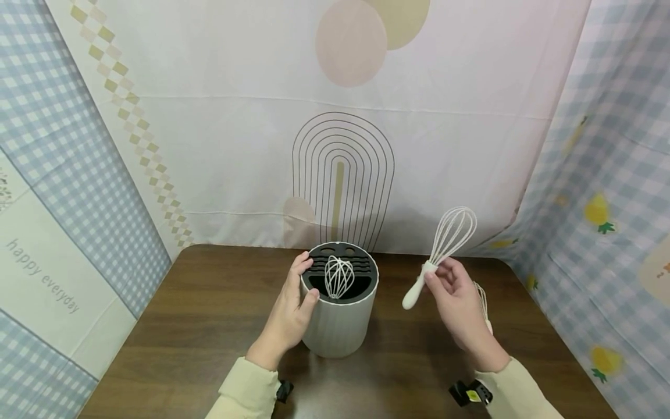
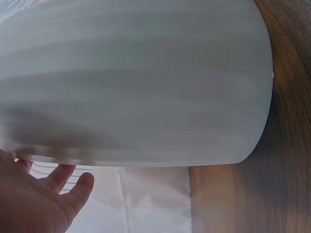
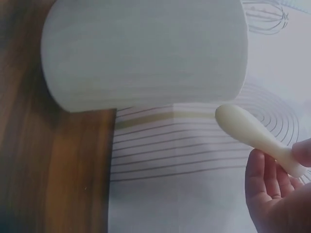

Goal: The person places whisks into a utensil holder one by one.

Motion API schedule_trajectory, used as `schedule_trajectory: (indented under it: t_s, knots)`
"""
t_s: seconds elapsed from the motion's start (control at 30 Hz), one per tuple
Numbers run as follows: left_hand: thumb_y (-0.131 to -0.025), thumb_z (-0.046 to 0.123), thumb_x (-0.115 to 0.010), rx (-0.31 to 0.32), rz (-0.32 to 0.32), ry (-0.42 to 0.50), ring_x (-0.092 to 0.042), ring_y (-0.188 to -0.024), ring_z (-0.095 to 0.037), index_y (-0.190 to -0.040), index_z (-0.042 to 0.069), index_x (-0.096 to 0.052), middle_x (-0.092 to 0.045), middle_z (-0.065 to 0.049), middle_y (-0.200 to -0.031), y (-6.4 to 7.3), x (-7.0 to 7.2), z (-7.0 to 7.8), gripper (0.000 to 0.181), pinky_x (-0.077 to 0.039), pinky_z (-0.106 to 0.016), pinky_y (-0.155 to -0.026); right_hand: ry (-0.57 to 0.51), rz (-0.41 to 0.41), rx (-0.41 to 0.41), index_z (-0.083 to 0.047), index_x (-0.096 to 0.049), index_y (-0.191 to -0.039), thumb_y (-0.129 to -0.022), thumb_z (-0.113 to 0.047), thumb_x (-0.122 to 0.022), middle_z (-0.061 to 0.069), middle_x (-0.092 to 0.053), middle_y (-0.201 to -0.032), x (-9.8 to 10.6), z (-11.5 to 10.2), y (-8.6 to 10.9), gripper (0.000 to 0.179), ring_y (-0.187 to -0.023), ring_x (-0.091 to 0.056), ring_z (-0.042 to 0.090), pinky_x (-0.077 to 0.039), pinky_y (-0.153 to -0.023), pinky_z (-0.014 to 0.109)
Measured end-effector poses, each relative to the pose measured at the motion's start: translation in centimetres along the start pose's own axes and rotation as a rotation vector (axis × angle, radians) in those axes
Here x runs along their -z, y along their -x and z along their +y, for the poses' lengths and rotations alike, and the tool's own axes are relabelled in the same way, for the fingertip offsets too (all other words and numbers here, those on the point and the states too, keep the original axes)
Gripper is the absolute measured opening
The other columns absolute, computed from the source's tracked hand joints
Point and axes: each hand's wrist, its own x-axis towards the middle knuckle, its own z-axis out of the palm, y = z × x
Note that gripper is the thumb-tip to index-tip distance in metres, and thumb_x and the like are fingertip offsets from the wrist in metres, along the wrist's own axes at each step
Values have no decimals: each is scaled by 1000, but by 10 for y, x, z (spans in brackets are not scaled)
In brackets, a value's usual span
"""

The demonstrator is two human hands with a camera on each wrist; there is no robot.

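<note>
A pale ribbed utensil holder (image 1: 337, 331) with a dark slotted top stands upright on the table. One whisk (image 1: 339, 277) is in its large front opening, wire loops showing above the top and handle hidden. My left hand (image 1: 288, 308) grips the holder's left side at the rim, thumb in front and fingers farther back. To the right of the holder, my right hand (image 1: 455, 297) pinches a second white whisk (image 1: 452, 233) near the top of its handle. That whisk is tilted, loops up, with its handle end (image 3: 238, 124) pointing down toward the holder.
Another whisk (image 1: 483, 299) is at the right, partly hidden behind my right hand and wrist. The brown wooden table (image 1: 209, 326) ends at a patterned cloth backdrop (image 1: 235, 163). Checked cloth (image 1: 617, 174) hangs along both sides.
</note>
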Motion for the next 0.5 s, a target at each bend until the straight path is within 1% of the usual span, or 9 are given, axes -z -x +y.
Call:
schedule_trajectory:
  t_s: [0.17, 0.27, 0.4, 0.5]
  knots:
    - [-98, 35, -46, 8, -6, 5, -26, -141, -23, -144, 6, -33, -24, -6, -157, 1, 0, 0, 56, -26, -52, -108, -117, -24, 58, 5, -34, -135, -96, -4, -55, 16, -58, -112, -10, -10, -2, 45, -95, -64, 23, -53, -77, 29]
    - [-98, 34, -47, 9, -8, 4, -26, -141, -23, -144, 7, -33, -24, -6, -157, 0, 0, 0, 55, -26, -51, -109, -186, -39, 92, 3, -32, -135, -96, -2, -54, 18, -56, -116, -17, -15, -4, 45, -98, -64, 26, -54, -80, 33]
    - [-98, 33, -47, 13, -9, 0, -26, -141, -22, -144, 7, -33, -23, -4, -157, 0, 0, -1, 55, -26, -51, -109, -273, -46, 125, 4, -30, -134, -96, 0, -54, 19, -55, -117, -27, -21, -6, 45, -104, -62, 29, -52, -84, 39]
    - [-98, 34, -46, 17, -11, -2, -26, -141, -22, -145, 7, -33, -23, -2, -157, 0, 0, -1, 55, -26, -51, -109, -322, -55, 144, 7, -27, -134, -95, 2, -53, 18, -54, -118, -33, -25, -6, 47, -108, -60, 29, -52, -85, 41]
